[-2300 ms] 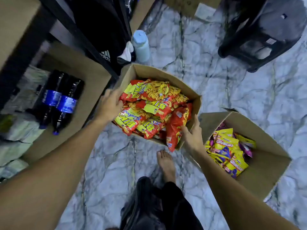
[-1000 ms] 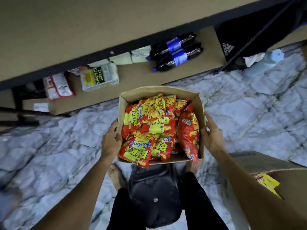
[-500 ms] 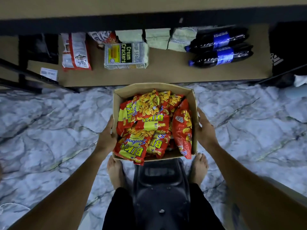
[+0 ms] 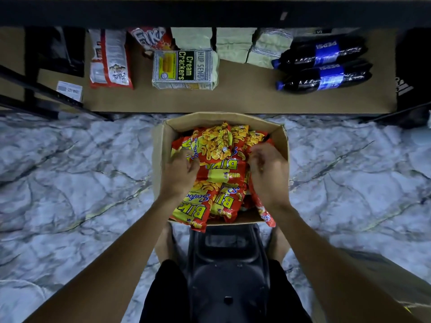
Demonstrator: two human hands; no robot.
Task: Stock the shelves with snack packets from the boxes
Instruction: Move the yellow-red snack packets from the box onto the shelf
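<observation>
So: left hand (image 4: 180, 176), right hand (image 4: 268, 177) grip snack packets (image 4: 220, 148) inside box (image 4: 281, 142)

Room dim, light soft and bluish. Marble floor (image 4: 70, 187) pale, brightest part of picture. Top strip almost black under upper shelf board (image 4: 210, 12). Its shadow darkens back of lower shelf (image 4: 245, 99). Snack packets (image 4: 219, 164) bright and shiny, small glare spots on wrap. Bottles (image 4: 324, 66) show thin white shine. Left hand (image 4: 180, 176) and right hand (image 4: 268, 180) bit blurry, most at fingers (image 4: 258, 159). Wide lens stretches arms toward bottom corners. Corners darker and soft. Print on far packs still sharp enough to read.
</observation>
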